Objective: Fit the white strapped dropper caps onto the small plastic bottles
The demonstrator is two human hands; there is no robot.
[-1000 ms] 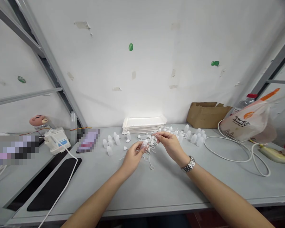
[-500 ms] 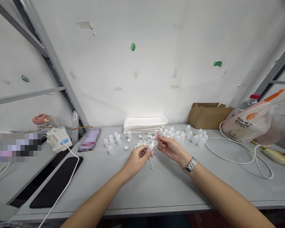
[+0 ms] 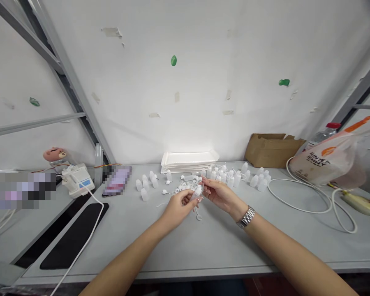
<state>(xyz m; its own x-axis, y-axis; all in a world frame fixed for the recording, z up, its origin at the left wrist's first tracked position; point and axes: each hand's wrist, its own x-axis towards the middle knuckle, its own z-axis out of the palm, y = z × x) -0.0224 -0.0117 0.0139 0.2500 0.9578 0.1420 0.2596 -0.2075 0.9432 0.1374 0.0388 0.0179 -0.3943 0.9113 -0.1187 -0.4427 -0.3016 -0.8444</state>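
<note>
A small translucent squeeze bottle with a white top point(image 3: 197, 191) is held tilted in my left hand point(image 3: 177, 209), its fingers wrapped round the body. At the bottle's top, my right hand point(image 3: 219, 195) pinches a small white piece, perhaps a cap or strap; the fingertips partly hide it. Just below the hands shows a thin white strap with a ring point(image 3: 199, 218); I cannot tell whether it belongs to the bottle. Behind my hands lies a heap of white caps and ring straps point(image 3: 185, 186). Several capped bottles point(image 3: 231, 181) stand behind my right hand.
Uncapped bottles stand to the left point(image 3: 144, 195) and right point(image 3: 262, 185). White trays point(image 3: 189, 158) are stacked against the wall, with a cardboard box point(image 3: 271, 152) and a plastic bag point(image 3: 323, 162) to their right. A white cable point(image 3: 299, 210) loops over the table; a phone point(image 3: 117, 181) lies left.
My right hand has moved slightly left and down, closer to the bottle's top. My left hand keeps its hold on the bottle.
</note>
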